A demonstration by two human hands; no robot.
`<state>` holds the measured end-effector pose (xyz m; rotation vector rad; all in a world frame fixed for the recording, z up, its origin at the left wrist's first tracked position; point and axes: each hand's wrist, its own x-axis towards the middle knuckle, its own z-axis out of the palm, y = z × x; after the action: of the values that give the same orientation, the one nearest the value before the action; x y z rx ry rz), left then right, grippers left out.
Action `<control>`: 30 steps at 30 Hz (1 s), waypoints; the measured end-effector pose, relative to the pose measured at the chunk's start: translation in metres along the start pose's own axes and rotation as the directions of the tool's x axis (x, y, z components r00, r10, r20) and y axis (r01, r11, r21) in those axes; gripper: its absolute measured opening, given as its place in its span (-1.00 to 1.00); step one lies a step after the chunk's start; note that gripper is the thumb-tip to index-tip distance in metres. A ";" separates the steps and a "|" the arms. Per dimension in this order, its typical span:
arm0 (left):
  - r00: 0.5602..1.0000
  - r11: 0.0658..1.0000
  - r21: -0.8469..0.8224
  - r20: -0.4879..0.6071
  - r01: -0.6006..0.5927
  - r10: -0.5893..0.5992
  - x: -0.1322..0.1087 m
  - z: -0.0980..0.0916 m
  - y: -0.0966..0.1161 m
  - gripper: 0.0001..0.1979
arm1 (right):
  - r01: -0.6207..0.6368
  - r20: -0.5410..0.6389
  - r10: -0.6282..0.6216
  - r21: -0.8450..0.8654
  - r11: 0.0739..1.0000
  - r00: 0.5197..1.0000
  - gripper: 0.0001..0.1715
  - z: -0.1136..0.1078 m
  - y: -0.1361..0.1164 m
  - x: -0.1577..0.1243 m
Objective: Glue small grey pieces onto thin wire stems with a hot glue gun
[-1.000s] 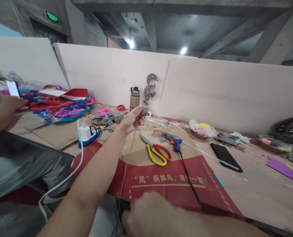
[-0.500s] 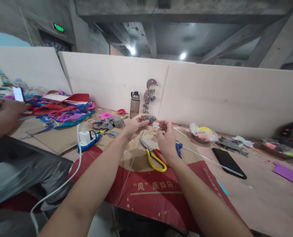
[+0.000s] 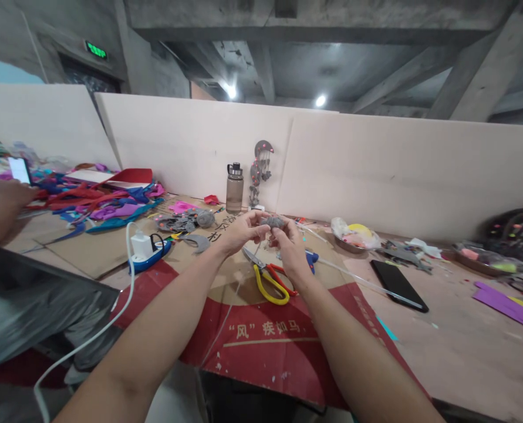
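Note:
My left hand (image 3: 245,230) has its fingers closed on the left side of a small grey fuzzy bundle (image 3: 273,222). It looks like yarn or felt, but I cannot tell which. From the right, the thumb and fingers of my right hand (image 3: 291,239) pinch the same bundle. Just below them lie scissors (image 3: 272,286) with yellow and red handles, their blades pointing away from me. Beside my right wrist is a blue tool (image 3: 311,258), partly hidden, with a clear stick (image 3: 358,275) reaching right from it.
A water bottle (image 3: 235,189) stands behind, by a grey hanging ornament (image 3: 261,167). Left are grey pieces (image 3: 177,221), a blue power strip (image 3: 149,261) and colourful scraps (image 3: 111,194); another person's hand (image 3: 6,200) is beyond. A black phone (image 3: 397,285) and a bowl (image 3: 353,244) lie right.
My right hand has moved in to the grey bundle and now grips it together with my left hand. Before, it was apart, to the right. The view has shifted slightly.

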<state>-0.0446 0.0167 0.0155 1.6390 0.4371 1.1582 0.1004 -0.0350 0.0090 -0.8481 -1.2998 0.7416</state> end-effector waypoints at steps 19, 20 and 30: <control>0.988 0.967 0.205 0.064 -0.150 0.139 0.002 0.002 0.000 -0.62 | -0.145 0.067 0.137 0.139 0.980 0.988 -0.56 -0.003 0.016 0.010; 0.991 0.981 0.152 0.079 -0.121 0.110 0.002 0.002 0.000 -0.61 | -0.150 0.072 0.142 0.132 0.980 0.987 -0.58 -0.004 0.015 0.009; 0.991 0.981 0.145 0.000 -0.129 0.131 0.004 0.004 -0.007 -0.61 | -0.315 0.152 0.279 0.336 0.887 0.948 -0.54 0.001 0.005 0.001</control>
<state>-0.0369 0.0207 0.0111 1.8105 0.4332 1.2558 0.0995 -0.0320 0.0052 -0.7256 -1.0832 1.2390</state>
